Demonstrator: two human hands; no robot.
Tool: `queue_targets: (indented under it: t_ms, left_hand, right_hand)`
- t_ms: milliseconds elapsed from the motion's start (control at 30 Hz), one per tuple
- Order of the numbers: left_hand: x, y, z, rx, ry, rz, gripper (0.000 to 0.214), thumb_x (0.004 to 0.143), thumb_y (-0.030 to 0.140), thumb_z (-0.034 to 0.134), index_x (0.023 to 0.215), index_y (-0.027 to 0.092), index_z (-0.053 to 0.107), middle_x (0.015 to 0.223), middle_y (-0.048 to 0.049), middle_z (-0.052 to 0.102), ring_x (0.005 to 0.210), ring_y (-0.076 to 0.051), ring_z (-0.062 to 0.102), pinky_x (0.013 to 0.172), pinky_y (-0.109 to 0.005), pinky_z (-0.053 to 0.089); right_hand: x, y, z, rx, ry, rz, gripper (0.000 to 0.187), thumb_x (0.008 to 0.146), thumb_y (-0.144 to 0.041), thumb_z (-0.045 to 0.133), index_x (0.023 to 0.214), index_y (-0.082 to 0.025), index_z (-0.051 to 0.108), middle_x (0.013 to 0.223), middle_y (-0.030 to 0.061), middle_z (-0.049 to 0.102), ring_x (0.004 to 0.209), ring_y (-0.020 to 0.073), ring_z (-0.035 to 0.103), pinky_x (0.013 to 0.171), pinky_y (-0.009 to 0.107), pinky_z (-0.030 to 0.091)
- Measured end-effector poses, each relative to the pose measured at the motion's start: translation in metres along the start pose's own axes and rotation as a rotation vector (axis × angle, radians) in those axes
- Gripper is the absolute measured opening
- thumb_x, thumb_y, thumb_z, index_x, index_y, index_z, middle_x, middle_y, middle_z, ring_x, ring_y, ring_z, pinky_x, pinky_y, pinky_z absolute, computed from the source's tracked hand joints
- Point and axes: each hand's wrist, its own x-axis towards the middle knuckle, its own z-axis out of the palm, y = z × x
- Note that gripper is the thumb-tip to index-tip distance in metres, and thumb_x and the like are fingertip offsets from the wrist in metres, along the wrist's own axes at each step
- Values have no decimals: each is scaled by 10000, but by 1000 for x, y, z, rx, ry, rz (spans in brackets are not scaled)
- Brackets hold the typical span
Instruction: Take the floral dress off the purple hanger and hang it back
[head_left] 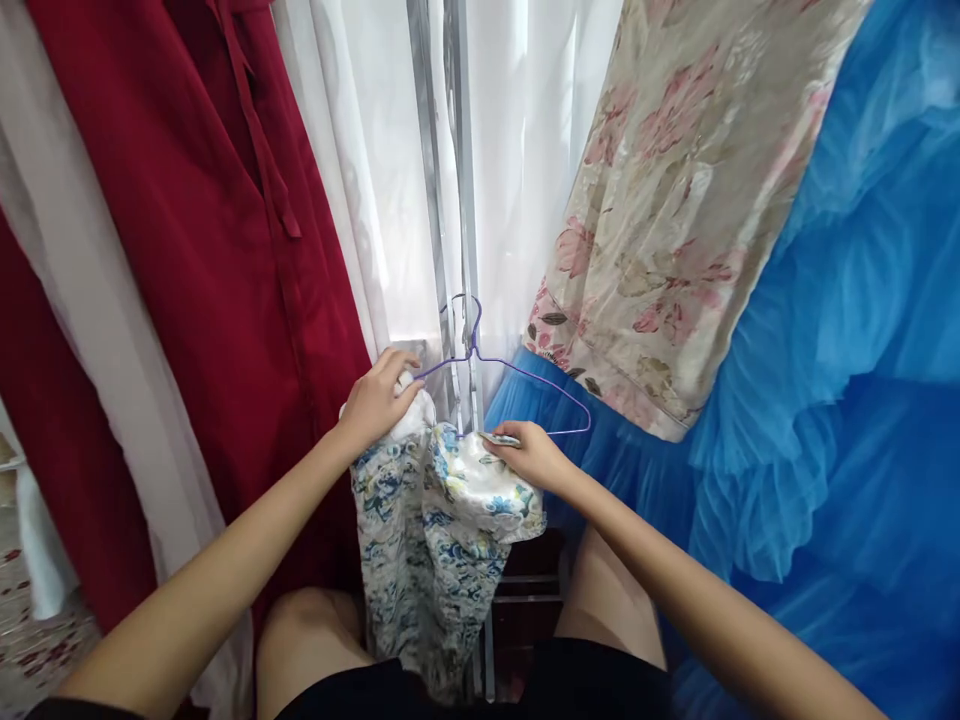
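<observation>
A purple hanger (525, 374) is in front of me, its hook upright beside a metal pole. A white dress with a blue floral print (394, 510) hangs down below it, its fabric gathered and puckered. My left hand (384, 400) is closed on the dress's top left part, at the hanger's left end. Lower and to the right, my right hand (526, 455) pinches the edge of the dress's other side, between thumb and fingers. The hanger's right end (587, 420) is bare; its left end is hidden by my left hand and the fabric.
A dark red garment (187, 250) hangs on the left. To the right hang a beige cloth with pink flowers (667, 230) and a blue tulle dress (862, 420). Metal poles (461, 180) stand before a white curtain (525, 150). My knees flank the dress below.
</observation>
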Motion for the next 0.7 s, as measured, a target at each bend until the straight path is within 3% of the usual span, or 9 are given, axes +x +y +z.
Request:
queue_targets:
  t_ms: [33,133,200,267,333,400,500,633,700]
  left_hand:
    - [0,-4,6,10,51,-25,272,910,359,591,1132,203,608,1161,-83,655,1042,-242,634,907,-350,496]
    - [-5,-17,14,10,89,-49,185,924,363,584,992,203,646,974,-56,663,921,-217,634,831,-307,481]
    - [-10,-20,15,5,70,-33,214,948,379,556,907,198,662,900,-50,661,856,-203,630,802,-296,468]
    - [-14,-15,14,2,57,-15,259,964,404,540,899,191,674,892,-52,665,835,-198,629,788,-294,462]
    - [-15,-10,13,13,47,-14,278,970,419,535,921,189,684,912,-52,670,846,-199,632,787,-294,460]
    - [-16,-9,11,28,69,-47,280,960,436,550,949,193,689,939,-51,671,868,-202,634,794,-293,460]
    - [-21,-25,5,-15,108,-132,300,944,459,564,1004,191,684,996,-58,674,900,-206,629,823,-296,464]
    - [-37,-58,2,-268,-50,-272,395,923,537,546,1022,182,689,990,-57,700,889,-220,630,811,-309,485]
    - [-48,-67,7,-446,-101,-373,467,877,602,578,1029,175,691,979,-63,713,889,-232,635,800,-316,497]
  right_hand:
    - [-9,5,-5,70,40,-10,305,893,-432,634,1036,-168,684,775,35,672,713,189,612,630,261,417]
    - [-36,26,-25,154,226,-25,711,836,-418,704,1457,-198,435,755,-6,629,665,185,578,647,288,459]
    - [-46,42,-41,145,374,-8,904,819,-420,708,1568,-191,256,709,-37,578,631,183,548,635,297,460]
    - [-45,57,-57,119,449,46,988,791,-466,714,1584,-145,222,683,-47,565,612,183,535,616,298,451]
    - [-37,64,-72,42,421,114,894,760,-532,717,1478,-85,429,642,-34,567,583,178,514,573,288,418]
    - [-30,62,-85,-76,361,153,634,764,-577,692,1151,-75,678,594,-9,555,559,165,482,529,275,364]
    - [-34,48,-105,-138,235,135,446,812,-566,654,755,-126,701,564,5,536,541,135,443,496,257,302]
    - [-53,28,-134,127,-22,176,421,753,-556,751,713,-139,708,609,18,626,533,138,498,504,250,376]
    - [-53,21,-141,319,-67,244,452,713,-584,792,744,-138,725,681,57,699,575,179,586,547,278,460]
